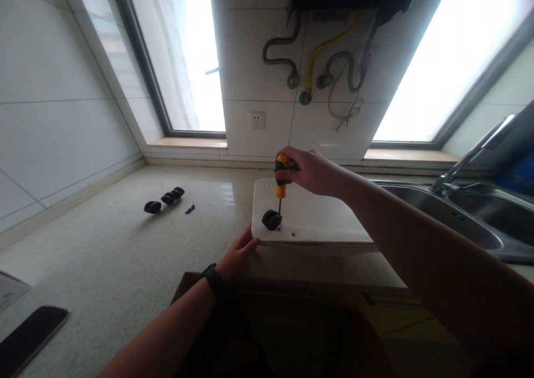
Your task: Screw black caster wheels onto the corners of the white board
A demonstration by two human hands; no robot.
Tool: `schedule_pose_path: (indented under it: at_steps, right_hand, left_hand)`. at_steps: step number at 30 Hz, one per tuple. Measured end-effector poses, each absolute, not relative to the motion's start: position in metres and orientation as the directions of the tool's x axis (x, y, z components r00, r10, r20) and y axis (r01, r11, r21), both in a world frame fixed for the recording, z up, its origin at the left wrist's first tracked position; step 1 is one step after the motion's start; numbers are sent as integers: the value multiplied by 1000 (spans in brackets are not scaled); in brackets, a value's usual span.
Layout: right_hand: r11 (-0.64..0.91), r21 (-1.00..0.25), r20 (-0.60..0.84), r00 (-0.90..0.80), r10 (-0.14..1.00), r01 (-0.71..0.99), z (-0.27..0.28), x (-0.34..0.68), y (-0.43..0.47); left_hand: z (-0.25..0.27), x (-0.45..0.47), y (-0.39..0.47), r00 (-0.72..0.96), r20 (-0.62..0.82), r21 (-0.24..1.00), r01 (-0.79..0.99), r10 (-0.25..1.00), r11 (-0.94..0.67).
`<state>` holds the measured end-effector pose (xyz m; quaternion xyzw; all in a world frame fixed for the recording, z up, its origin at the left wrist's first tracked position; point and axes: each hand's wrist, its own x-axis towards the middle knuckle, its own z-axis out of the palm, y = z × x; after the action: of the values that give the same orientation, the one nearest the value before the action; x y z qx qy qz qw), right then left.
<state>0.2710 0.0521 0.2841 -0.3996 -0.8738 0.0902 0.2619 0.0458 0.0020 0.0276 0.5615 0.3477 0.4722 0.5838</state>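
Note:
My right hand [312, 170] is wrapped round the yellow and black handle of a screwdriver [281, 191]. The screwdriver stands upright, its shaft pointing down beside a black caster wheel [271, 219]. That caster sits at the front left corner of a white panel [325, 214] with rounded corners; the tip's exact contact is too small to make out. With a dark watch on its wrist, my left hand [238, 257] holds the panel's front left corner, thumb along the edge and other fingers partly hidden. A loose screw or hole [292, 234] shows near the front edge.
Several more black casters [172, 195] lie on the speckled countertop [125, 255] to the left, beside a small pile of screws [190, 208]. A phone [31, 339] rests at lower left. On the right is a metal sink [442, 217] with a faucet [471, 155].

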Motion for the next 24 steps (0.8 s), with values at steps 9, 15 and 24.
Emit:
schedule_pose_path:
  at_steps: [9,15,24]
  right_hand:
    - [519,-310,478,-341,809,797,275,266,61]
    - [548,-524,350,-422,836,652,269,275,75]
    - [647,-635,352,-588,728,421,279,277,64]
  left_hand:
    - [42,45,-6,336,133,985,-152,932,-86]
    - [40,44,-5,339,131,984,-160,932,-80]
    - [28,42,0,336,143,983,-156,931,-94]
